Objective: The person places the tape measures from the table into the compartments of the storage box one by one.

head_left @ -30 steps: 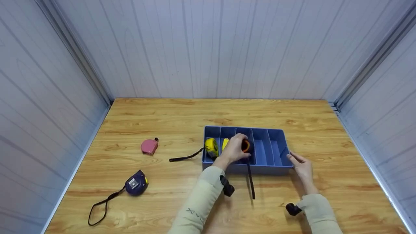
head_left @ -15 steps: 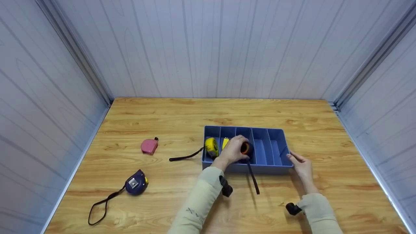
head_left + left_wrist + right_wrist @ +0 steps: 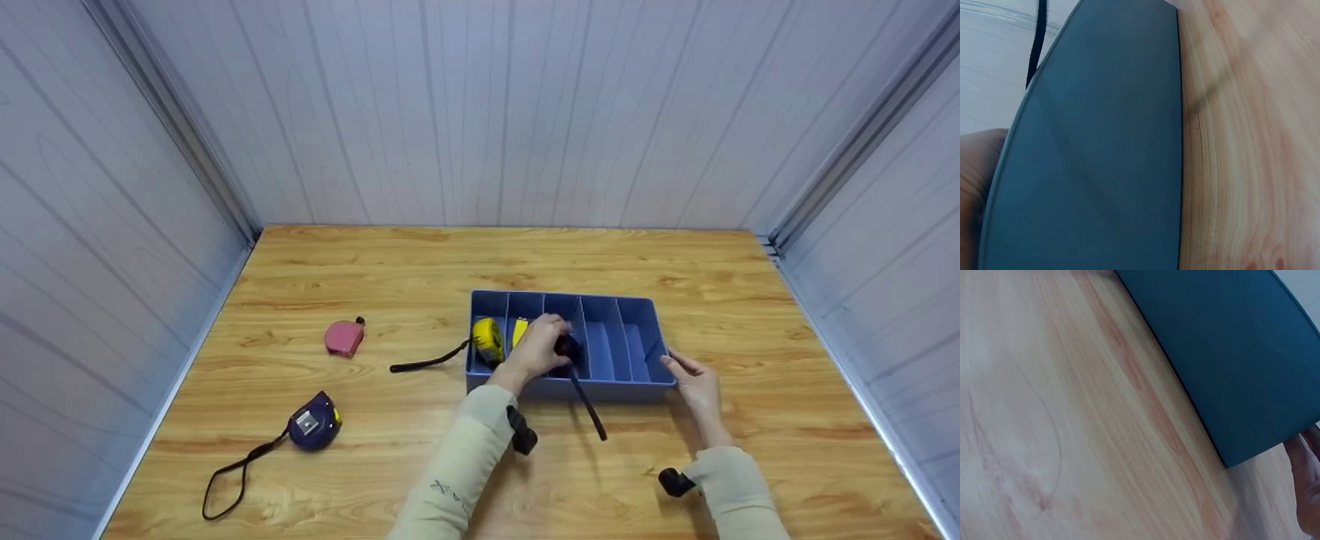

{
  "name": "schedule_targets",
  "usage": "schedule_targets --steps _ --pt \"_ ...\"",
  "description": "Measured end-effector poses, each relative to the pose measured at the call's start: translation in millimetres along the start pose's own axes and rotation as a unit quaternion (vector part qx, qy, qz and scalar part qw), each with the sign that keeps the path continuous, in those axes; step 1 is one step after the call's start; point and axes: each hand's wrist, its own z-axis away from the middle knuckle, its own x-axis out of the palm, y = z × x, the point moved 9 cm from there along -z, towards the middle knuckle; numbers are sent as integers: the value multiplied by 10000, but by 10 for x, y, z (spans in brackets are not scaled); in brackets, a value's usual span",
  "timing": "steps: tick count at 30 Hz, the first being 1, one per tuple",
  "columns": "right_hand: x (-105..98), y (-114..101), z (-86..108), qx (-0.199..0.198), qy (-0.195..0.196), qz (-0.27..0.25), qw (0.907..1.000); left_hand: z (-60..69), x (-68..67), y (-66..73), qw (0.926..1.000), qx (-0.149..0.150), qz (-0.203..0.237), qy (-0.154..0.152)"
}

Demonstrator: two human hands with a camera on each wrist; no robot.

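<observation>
A blue divided tray sits on the wooden table. My left hand reaches into its middle compartment and grips a dark tape measure, whose black strap hangs over the front wall. My right hand pinches the tray's right end near the front corner, thumb over the rim. In the right wrist view its fingers are at the tray's corner. A yellow and black tape measure stands in the leftmost compartment. Something yellow shows in the second one, partly hidden by my left hand.
Left of the tray lie a pink tape measure and a dark blue tape measure with a looped strap. A black strap trails from the tray onto the table. Panelled walls enclose the table's back and sides.
My left hand has lowered slightly and turned the dark tape measure, so its orange ring no longer shows. The strap's free end has swung right. My right hand stays put.
</observation>
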Motion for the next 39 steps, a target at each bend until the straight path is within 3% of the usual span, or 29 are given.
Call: schedule_targets --steps 6,11,16,20,25,27,30,33,35,37,39 --pt "43 13 0 -16 -158 -821 9965 13 6 -14 9998 -160 144 -28" --pt "100 37 36 323 -466 -1647 9847 28 -13 4 9996 -150 233 59" --pt "130 98 41 720 -411 -2132 9735 34 -59 50 9989 -50 427 161" --pt "117 133 9 794 -307 -2026 9756 37 -87 74 9983 -71 552 182" --pt "74 135 -41 573 -138 -1419 9881 47 -110 89 9978 -191 630 91" --pt "86 163 -45 696 -161 -1489 9863 54 -131 100 9976 -197 667 75" --pt "131 211 -44 971 -298 -2056 9734 72 -168 116 9974 -143 695 110" --pt "93 193 -64 755 -195 -1382 9873 103 -203 129 9971 -58 723 217" --pt "44 160 -77 505 -44 -584 9970 129 -219 134 9969 -12 727 290" --pt "1 134 -85 326 107 90 9994 156 -231 134 9964 12 776 352" --pt "20 140 -72 424 -58 -109 9990 184 -243 129 9961 4 794 391"
